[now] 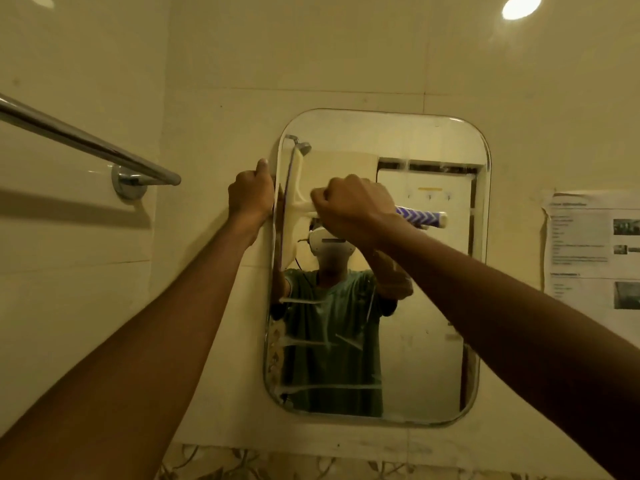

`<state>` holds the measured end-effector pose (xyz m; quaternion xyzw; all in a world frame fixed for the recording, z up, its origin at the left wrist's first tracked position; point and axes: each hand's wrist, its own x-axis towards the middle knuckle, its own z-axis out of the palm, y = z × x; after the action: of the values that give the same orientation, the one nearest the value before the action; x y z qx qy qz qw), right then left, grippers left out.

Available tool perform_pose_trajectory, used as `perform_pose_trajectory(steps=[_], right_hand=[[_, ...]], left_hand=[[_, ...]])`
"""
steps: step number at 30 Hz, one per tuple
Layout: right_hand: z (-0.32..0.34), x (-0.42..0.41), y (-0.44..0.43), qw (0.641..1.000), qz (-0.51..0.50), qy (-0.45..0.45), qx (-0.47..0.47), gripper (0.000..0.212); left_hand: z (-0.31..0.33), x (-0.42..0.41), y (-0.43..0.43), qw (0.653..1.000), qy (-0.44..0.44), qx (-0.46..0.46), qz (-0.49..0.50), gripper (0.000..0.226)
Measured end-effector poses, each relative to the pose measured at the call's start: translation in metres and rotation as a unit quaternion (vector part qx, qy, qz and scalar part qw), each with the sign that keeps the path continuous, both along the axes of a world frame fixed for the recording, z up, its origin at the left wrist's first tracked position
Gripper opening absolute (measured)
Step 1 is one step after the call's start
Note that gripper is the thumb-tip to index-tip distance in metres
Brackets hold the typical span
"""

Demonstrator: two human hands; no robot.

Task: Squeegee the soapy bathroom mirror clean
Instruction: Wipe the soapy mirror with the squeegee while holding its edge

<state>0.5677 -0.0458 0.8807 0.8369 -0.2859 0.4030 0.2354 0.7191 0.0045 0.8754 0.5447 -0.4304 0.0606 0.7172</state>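
Note:
A rounded rectangular mirror [426,306] hangs on the tiled wall, with thin soapy streaks across its lower left part. My right hand [349,207] is closed around the handle of a cream squeegee [294,209]. Its blade stands upright against the glass near the mirror's left edge, and a blue-and-white patterned handle end sticks out to the right of my fist. My left hand [251,195] grips the mirror's left edge at the same height, thumb pointing up. The mirror reflects a person in a green shirt.
A chrome towel bar [86,142] juts from the left wall, ending close to my left hand. A printed paper notice [595,258] is stuck to the wall right of the mirror. A ceiling light [521,6] glows top right.

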Motion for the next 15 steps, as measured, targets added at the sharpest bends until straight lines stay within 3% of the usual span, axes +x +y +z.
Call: perform_pose_trajectory(steps=[4, 8, 11, 15], right_hand=[[0.004, -0.017, -0.011, 0.994, -0.05, 0.079, -0.058, 0.033], [-0.002, -0.096, -0.035, 0.988, -0.107, 0.109, -0.035, 0.028], [-0.009, -0.143, -0.046, 0.983, -0.166, 0.078, -0.007, 0.029], [-0.004, -0.144, -0.034, 0.988, -0.152, 0.031, 0.016, 0.041]], left_hand=[[-0.003, 0.002, -0.008, 1.0, -0.004, -0.005, 0.004, 0.048], [-0.005, 0.001, -0.014, 0.999, -0.027, -0.008, 0.023, 0.043], [-0.009, -0.002, -0.014, 0.998, -0.048, -0.008, 0.043, 0.045], [0.003, -0.001, -0.003, 0.998, -0.048, 0.029, 0.032, 0.046]])
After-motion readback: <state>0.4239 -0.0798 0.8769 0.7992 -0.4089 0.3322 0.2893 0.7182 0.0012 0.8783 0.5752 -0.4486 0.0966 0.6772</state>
